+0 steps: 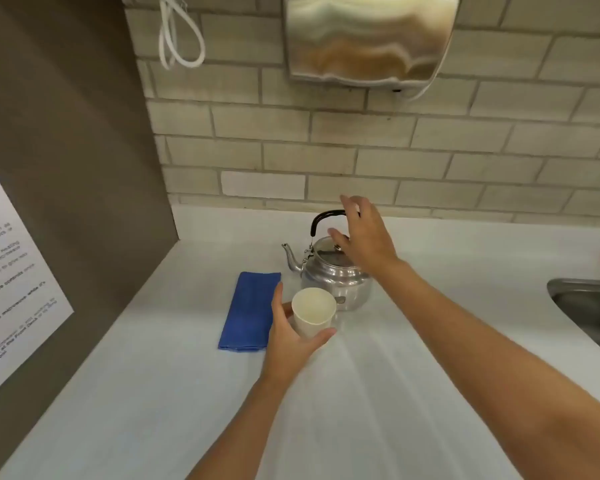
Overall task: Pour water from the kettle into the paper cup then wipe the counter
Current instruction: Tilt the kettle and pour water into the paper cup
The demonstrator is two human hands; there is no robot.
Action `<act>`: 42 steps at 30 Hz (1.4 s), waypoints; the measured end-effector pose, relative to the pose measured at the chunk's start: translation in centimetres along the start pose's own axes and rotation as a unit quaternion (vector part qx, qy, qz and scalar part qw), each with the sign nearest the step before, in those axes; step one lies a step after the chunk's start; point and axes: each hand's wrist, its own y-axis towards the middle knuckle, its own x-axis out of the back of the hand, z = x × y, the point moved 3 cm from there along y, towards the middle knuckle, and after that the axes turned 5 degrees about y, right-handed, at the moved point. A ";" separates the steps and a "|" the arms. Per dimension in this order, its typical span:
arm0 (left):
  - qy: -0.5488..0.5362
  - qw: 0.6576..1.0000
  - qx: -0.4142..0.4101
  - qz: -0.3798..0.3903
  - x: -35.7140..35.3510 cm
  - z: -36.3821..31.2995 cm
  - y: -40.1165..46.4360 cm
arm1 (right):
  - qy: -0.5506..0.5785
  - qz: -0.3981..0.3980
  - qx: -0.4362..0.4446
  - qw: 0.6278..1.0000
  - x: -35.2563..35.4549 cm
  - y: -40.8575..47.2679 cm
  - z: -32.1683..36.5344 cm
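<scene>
Head view: nearest, the left hand (pixel 293 336) wraps the empty paper cup (pixel 313 311), tilted, low over the white counter (pixel 378 393). At its nine o'clock lies a folded blue cloth (pixel 250 311). At twelve o'clock stands the metal kettle (pixel 329 271), just behind the cup; the right hand (pixel 362 233) hovers spread at its black handle (pixel 326 218), gripping nothing. A loose grab could swing the spout and splash past the tilted cup.

Left hand (pixel 288 336): forearm extended from the near edge, fingers and thumb curled closed in a grasp, palm facing right. Right hand (pixel 362 233): arm reaching farther, from the near right, wrist bent down, fingers (pixel 347 202) spread and loose, closed on nothing.
</scene>
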 end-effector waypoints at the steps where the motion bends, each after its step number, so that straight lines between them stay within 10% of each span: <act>1: -0.001 1.000 0.004 0.001 0.1 -0.2 -0.1 | -0.018 0.009 0.016 1.000 -0.1 1.1 -0.3; 15: 0.023 0.999 0.033 0.013 -0.7 1.3 -0.3 | -0.029 0.254 -0.031 0.966 -2.7 9.1 -2.5; 42: 0.098 0.995 0.027 -0.015 -1.1 2.1 0.0 | -0.176 0.125 0.083 0.973 6.7 5.0 1.1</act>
